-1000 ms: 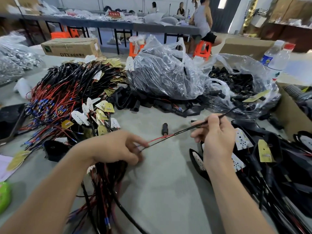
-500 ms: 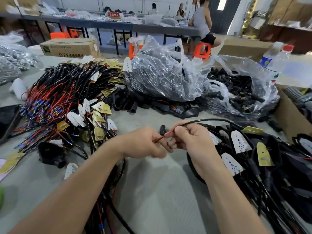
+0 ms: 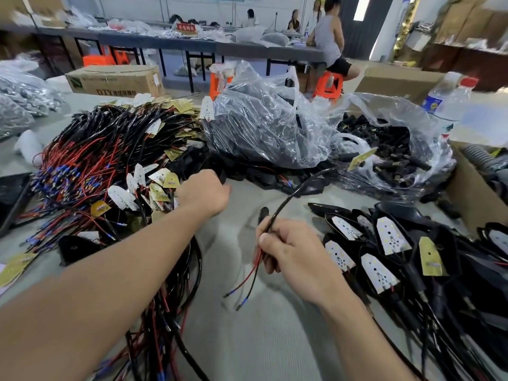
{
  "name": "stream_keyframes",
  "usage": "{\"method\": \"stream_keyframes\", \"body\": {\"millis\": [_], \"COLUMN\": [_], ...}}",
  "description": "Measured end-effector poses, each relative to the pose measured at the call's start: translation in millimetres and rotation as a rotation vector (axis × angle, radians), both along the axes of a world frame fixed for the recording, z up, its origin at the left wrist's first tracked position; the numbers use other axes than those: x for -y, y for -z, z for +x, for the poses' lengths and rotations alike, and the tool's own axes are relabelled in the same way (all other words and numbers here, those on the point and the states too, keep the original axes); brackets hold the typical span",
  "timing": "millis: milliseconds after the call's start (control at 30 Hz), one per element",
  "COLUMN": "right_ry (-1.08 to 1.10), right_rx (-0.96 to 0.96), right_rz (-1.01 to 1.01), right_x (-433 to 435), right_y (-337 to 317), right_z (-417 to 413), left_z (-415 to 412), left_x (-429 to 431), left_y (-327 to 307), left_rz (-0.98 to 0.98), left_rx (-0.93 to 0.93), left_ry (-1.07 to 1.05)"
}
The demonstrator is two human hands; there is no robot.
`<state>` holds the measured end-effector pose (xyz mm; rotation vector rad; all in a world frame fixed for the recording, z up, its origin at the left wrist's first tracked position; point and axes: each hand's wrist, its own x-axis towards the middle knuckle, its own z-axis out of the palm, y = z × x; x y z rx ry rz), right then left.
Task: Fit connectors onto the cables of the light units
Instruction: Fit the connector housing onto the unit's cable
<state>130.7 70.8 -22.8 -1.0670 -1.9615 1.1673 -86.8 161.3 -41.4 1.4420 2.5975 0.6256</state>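
My right hand (image 3: pixel 288 248) grips a black cable (image 3: pixel 291 196) near its end. Below my fist its red and black wires (image 3: pixel 242 281) hang with blue-sleeved tips. The cable arcs up to a yellow board (image 3: pixel 360 158). A small black connector (image 3: pixel 263 213) lies on the table just beyond my right thumb. My left hand (image 3: pixel 203 192) reaches forward to the black parts (image 3: pixel 247 174) in front of the bags; its fingers are hidden behind the back of the hand.
A heap of red and black cables (image 3: pixel 90 155) fills the left. Black light units (image 3: pixel 390 237) with white boards are stacked at the right. Two clear bags (image 3: pixel 261 125) (image 3: pixel 384 149) hold black parts. A water bottle (image 3: pixel 445 105) and a cardboard box (image 3: pixel 472 193) stand at far right.
My left hand let go of the wire ends and moved forward to the black parts. My right hand dropped lower with the cable, whose wires now hang free.
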Motion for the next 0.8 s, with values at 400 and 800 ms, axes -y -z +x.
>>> {"method": "stream_keyframes", "body": {"millis": [400,800], "right_ry": [0.231,0.326], "right_rx": [-0.164,-0.453], "right_rz": [0.037,-0.075], "right_x": [-9.1,-21.2], "right_y": [0.2,1.3], "right_z": [9.6,16.3], "left_z": [39.1,44.9], "left_x": [91.6,128.9], "left_y": [-18.1,5.9], "left_rz": [0.306,0.349], "left_rx": [0.411,0.496], "left_ry": [0.397,0.263]}}
